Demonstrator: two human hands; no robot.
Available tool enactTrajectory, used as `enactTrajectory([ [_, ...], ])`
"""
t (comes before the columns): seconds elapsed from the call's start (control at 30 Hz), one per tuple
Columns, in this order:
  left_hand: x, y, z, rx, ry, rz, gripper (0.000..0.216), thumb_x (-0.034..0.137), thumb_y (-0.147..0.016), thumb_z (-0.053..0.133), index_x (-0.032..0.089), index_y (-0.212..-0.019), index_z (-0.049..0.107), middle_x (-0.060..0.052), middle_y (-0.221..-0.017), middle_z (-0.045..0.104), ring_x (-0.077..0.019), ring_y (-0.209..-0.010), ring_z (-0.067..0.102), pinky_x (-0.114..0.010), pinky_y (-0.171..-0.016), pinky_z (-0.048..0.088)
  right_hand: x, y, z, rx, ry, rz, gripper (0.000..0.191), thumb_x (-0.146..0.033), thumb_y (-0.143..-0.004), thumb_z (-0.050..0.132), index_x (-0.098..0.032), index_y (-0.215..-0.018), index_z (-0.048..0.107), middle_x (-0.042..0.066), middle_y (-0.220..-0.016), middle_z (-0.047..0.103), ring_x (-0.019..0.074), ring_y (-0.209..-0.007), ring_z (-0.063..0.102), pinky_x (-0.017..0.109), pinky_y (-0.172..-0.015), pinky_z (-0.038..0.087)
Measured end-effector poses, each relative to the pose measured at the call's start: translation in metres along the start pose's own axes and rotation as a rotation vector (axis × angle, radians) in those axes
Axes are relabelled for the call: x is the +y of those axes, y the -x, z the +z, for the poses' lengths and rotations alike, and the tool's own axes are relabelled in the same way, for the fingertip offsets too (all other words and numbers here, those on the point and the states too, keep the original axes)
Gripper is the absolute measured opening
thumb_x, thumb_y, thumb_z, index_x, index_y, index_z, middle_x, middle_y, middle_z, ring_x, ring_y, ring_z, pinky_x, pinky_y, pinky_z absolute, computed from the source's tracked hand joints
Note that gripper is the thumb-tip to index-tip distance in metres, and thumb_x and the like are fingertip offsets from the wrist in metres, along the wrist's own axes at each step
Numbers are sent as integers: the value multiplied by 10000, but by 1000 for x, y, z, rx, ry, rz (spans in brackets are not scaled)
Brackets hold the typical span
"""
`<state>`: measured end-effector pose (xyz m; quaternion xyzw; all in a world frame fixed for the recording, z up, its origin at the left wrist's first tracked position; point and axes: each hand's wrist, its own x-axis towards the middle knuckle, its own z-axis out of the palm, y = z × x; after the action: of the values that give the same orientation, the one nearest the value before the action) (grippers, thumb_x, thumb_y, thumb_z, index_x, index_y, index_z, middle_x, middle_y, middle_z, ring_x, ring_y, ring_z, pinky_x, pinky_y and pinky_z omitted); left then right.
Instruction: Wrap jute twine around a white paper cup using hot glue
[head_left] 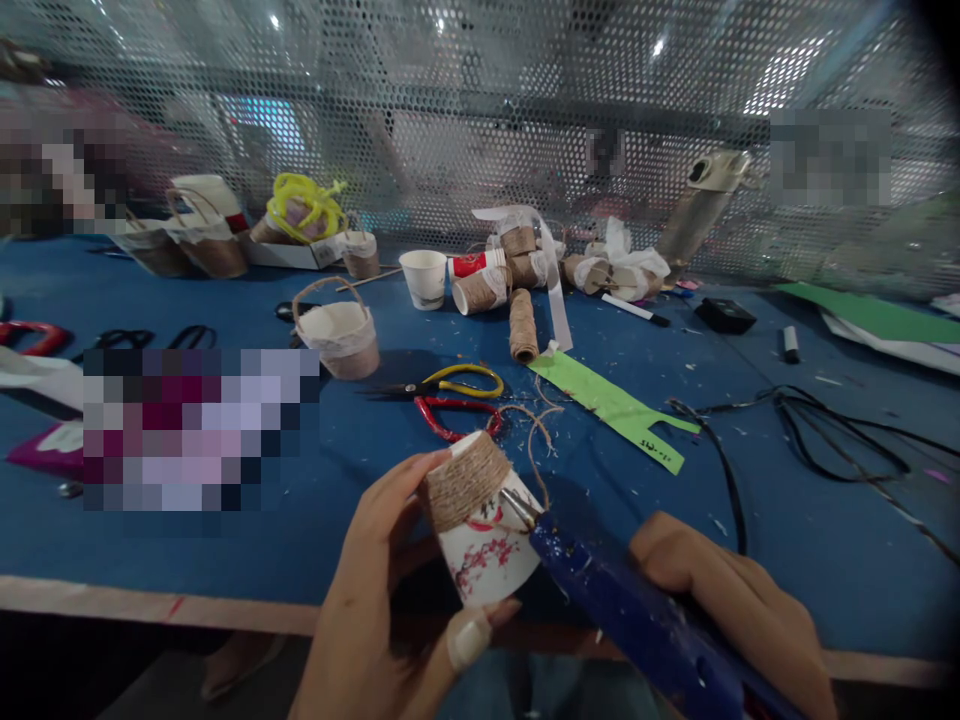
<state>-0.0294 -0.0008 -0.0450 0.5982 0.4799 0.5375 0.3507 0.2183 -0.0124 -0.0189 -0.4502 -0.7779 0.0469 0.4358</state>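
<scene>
My left hand [405,590] is closed around a paper cup [487,560] printed with red blossoms, held tilted near the table's front edge. Brown twine [466,482] wraps the cup in rows close to one end, and a loose strand runs off it toward the table. A bandage covers the left thumb. In my right hand [727,590] is a blue hot glue gun [622,610], its metal nozzle at the cup's side by the edge of the twine. Whether the nozzle touches the cup I cannot tell. Scissors [457,385] with a yellow and a red handle lie just beyond the cup.
A twine spool [523,325] stands behind a green paper strip [615,405]. A small twine-covered basket [341,335] and a white cup [424,278] are farther back. Black cables [825,440] lie at right. A perforated metal screen [465,130] closes off the table's far side.
</scene>
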Motion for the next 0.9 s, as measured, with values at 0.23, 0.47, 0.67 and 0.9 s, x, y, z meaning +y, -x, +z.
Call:
enactTrajectory([
  [0.23,5,2,4,30,57,-47,682,470,-974,896,456,-1585,594,-61,-1567,674,-325,-1341,746,-407,-997,728,7,8,2,-18,99,63,249,-91,-1030,550,-293,-941,435,-83,-773,593,84,-566,607,187,-551,451],
  [0.47,2,1,3,7,31,-31,715,435,-973,892,468,-1607,563,-55,-1574,678,-319,-1302,760,-433,-1000,729,15,15,-2,-74,33,50,249,-69,-992,551,-295,-952,453,-73,-782,586,90,-582,623,186,-561,472],
  [0.67,2,1,3,21,-7,-20,696,483,-963,897,473,-1587,590,-56,-1590,659,-331,-1345,744,-422,-1010,730,8,11,1,-46,-50,136,218,-169,-1031,605,-294,-891,494,-63,-745,612,113,-586,637,205,-539,467],
  [0.9,3,0,4,25,73,-34,703,357,-953,898,447,-1581,596,-67,-1542,707,-327,-1259,800,-425,-956,754,7,2,6,299,-189,493,347,-490,-1033,753,-275,-802,608,-53,-615,574,131,-457,542,253,-458,465],
])
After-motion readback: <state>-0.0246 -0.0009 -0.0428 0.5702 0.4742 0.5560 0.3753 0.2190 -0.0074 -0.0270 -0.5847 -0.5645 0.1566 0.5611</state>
